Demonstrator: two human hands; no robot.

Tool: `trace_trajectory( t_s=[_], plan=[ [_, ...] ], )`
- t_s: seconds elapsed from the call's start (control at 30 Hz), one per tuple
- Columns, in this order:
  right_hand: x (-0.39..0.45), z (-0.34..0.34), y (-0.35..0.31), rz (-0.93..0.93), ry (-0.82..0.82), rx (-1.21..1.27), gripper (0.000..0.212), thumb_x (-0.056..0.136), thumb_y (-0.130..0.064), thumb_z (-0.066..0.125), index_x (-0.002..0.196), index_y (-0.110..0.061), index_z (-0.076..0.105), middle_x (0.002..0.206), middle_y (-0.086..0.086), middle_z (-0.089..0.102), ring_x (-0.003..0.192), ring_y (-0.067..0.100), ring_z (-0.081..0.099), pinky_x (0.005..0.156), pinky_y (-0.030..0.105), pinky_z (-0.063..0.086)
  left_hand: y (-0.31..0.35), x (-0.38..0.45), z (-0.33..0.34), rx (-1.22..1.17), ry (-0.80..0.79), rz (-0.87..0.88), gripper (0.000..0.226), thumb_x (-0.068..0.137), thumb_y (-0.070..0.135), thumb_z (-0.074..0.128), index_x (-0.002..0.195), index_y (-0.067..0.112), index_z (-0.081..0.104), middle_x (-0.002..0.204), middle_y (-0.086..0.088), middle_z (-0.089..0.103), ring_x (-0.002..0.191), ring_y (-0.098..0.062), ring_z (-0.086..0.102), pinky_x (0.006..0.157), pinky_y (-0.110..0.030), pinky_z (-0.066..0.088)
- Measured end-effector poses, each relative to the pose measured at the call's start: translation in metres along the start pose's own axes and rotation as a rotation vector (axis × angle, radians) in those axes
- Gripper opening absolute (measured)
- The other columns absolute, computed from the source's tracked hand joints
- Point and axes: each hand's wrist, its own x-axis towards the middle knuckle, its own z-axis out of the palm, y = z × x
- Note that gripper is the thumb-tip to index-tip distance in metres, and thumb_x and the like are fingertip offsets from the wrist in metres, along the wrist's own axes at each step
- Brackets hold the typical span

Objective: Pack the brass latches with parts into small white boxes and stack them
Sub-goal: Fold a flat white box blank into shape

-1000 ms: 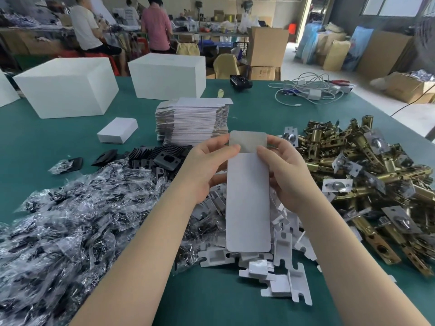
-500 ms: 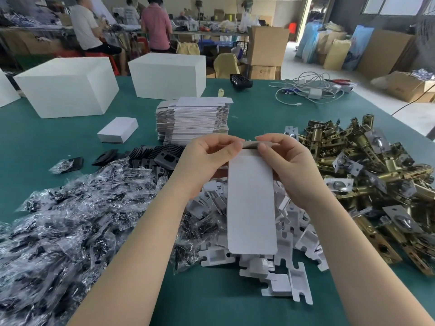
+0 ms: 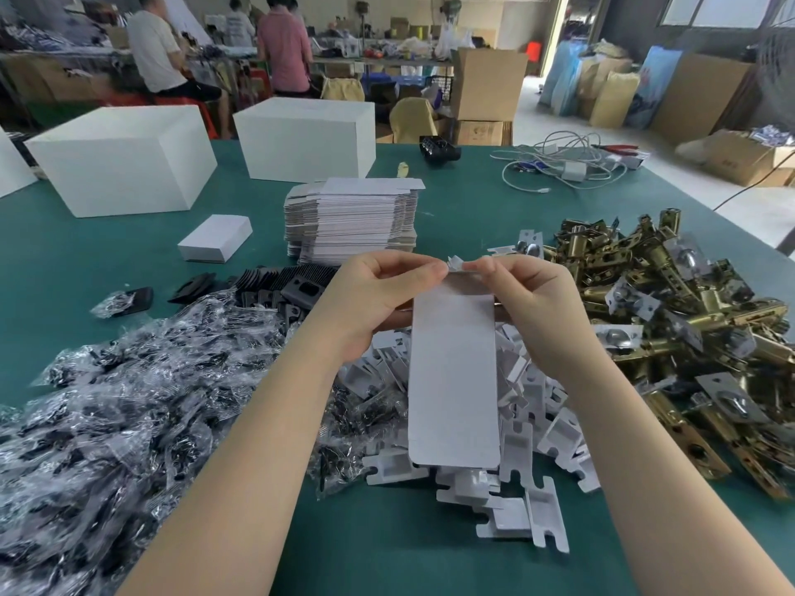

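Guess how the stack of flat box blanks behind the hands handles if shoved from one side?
The stack of flat box blanks would probably shear rather than slide whole: its edges are already uneven and the top sheet sits askew. The sheets look thin and smooth, so likely slippery. It stands tall on the green table, so the upper part may topple.

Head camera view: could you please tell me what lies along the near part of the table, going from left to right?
Heap of clear parts bags → left hand → flat white box blank held in both hands → right hand → pile of brass latches.
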Motion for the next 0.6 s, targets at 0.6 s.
trace_trajectory(
  t_s=[0.6],
  plan=[
    [0.0042, 0.0017, -0.0058, 0.299, 0.073, 0.070, 0.005, 0.088, -0.022, 0.073, 0.084, -0.021, 0.076, 0.077, -0.006, 0.074, 0.063, 0.008, 0.066, 0.053, 0.024, 0.053, -0.0055, 0.0011, -0.0048, 0.193, -0.100, 0.123, 0.047, 0.076, 0.009, 0.084, 0.117, 0.027, 0.069, 0.105, 0.008, 0.076, 0.102, -0.007, 0.070, 0.079, -0.023, 0.057]
  ],
)
